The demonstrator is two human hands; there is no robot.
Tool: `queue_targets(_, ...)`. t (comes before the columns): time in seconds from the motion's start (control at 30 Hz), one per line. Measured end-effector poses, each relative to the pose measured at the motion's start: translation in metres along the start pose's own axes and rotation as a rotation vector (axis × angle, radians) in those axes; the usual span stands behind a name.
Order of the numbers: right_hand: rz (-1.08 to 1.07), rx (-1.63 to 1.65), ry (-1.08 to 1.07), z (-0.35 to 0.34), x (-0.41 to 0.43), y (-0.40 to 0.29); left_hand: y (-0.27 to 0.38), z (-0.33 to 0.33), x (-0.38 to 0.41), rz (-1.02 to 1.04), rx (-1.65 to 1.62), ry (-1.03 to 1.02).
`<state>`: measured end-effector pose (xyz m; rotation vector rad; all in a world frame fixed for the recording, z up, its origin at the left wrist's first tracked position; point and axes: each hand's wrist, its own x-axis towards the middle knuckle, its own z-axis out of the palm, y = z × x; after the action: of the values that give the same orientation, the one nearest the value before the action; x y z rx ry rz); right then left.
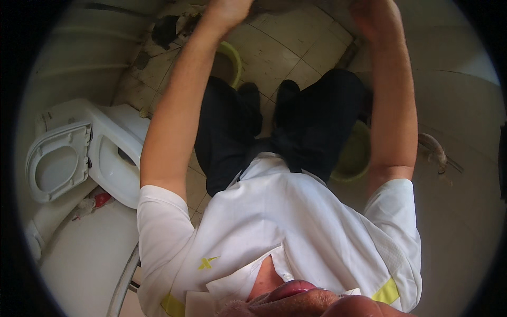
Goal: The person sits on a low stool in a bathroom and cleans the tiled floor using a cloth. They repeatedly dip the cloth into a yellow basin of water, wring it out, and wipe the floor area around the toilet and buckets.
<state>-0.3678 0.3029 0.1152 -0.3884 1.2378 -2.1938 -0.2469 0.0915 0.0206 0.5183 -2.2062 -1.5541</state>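
Both my arms reach forward to the top edge of the view. My left hand (230, 11) is cut off by that edge, so its fingers are hidden. My right hand (372, 16) is blurred and partly cut off; its fingers seem bent, and what they may touch does not show. Between the hands, a dark blurred shape runs along the top edge, too unclear to name. Beneath them lies a tiled floor (277, 43). A yellow-green basin (237, 65) stands near my left shoe, partly behind my left forearm.
A white toilet (115, 158) with its seat (57, 168) raised is at the left. Another yellow-green basin (350, 158) sits beside my right leg. A pipe (433, 148) sticks out at the right. Dark debris (164, 31) lies on the floor at upper left.
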Motion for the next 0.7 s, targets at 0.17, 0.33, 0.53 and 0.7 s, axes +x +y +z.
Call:
queue_targets(0.17, -0.064, -0.061, 0.186, -0.056, 0.021, -0.005, -0.038, 0.041, 0.011, -0.086, 0.067, -0.234)
queue_targets(0.33, -0.024, -0.171, 0.202, -0.134, 0.038, 0.011, -0.088, 0.069, 0.012, -0.054, 0.118, -0.313)
queue_targets(0.53, 0.099, -0.447, 0.413, -0.196, 0.074, 0.024, -0.083, 0.072, 0.023, -0.145, 0.180, -0.416)
queue_targets(0.7, 0.139, -0.577, 0.575, -0.228, 0.114, 0.036, -0.100, 0.072, 0.043, -0.160, 0.227, -0.465)
